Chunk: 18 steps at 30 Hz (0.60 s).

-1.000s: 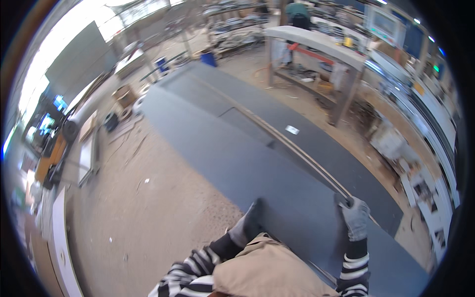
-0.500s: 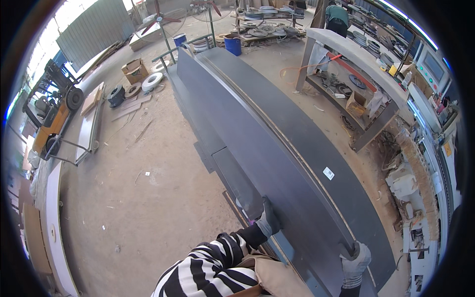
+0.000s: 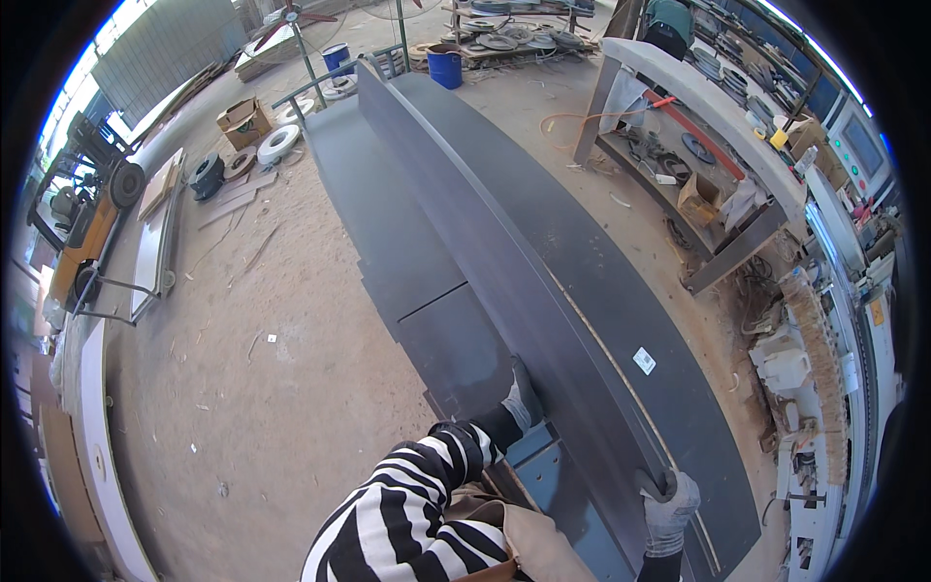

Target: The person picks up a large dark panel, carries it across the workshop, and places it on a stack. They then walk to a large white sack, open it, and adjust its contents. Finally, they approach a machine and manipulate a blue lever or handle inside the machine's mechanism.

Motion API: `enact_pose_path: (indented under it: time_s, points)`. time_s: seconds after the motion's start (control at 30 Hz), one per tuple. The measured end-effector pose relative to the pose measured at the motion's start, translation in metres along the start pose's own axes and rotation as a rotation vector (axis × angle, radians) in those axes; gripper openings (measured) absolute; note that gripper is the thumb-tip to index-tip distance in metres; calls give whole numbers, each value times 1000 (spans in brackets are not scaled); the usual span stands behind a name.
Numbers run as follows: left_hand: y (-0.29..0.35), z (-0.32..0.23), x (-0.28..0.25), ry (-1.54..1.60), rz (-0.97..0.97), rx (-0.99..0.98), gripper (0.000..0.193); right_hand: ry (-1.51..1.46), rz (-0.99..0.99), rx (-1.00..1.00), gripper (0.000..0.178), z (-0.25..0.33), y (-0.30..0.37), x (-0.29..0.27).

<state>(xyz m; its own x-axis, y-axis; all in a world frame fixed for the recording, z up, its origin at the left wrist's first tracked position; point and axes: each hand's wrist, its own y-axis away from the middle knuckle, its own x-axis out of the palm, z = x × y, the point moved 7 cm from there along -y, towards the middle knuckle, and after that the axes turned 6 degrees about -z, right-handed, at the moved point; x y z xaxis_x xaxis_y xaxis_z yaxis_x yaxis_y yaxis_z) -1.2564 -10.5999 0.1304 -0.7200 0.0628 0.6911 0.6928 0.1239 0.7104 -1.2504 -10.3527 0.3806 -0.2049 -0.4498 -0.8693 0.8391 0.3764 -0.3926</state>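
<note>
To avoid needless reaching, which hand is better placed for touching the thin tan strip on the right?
Probably the right hand: it is beside the strip, while the left hand is across the long, flat, dark grey board.

orange forklift [image 3: 85, 239], left | open cardboard box [image 3: 244, 126] near white roll [image 3: 278, 145] | blue bucket [image 3: 444, 70] | workbench [image 3: 700, 92], right

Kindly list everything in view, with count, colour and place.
Tilted panel: 1, dark grey, touching both hands
Flat panels: several, dark grey, beside it
Label: 1, white, right flat panel
Forklift: 1, orange, left
Board: 1, pale, lower left
Cardboard boxes: at least 2, brown, background
Workbench: 1, pale, upper right
Machine: 1, mostly pale, right
Buckets: 2, blue, top
Fans: 2, red, top
Coils: many, mixed colours, background
Person: 1, green clothing, upper right
Left gloved hand: 1, grey, on tilted panel
Right gloved hand: 1, grey, panel's upper edge
</note>
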Motion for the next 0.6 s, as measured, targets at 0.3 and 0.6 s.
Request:
enact_pose_path:
  time_s: [0.3,0.6]
  points:
    - [-23,0,9,-51,86,-27,88,15,-1,1,41,8,-26,1]
    - [-31,4,-16,-370,32,-65,94,33,14,-88,32,-5,-21,11]
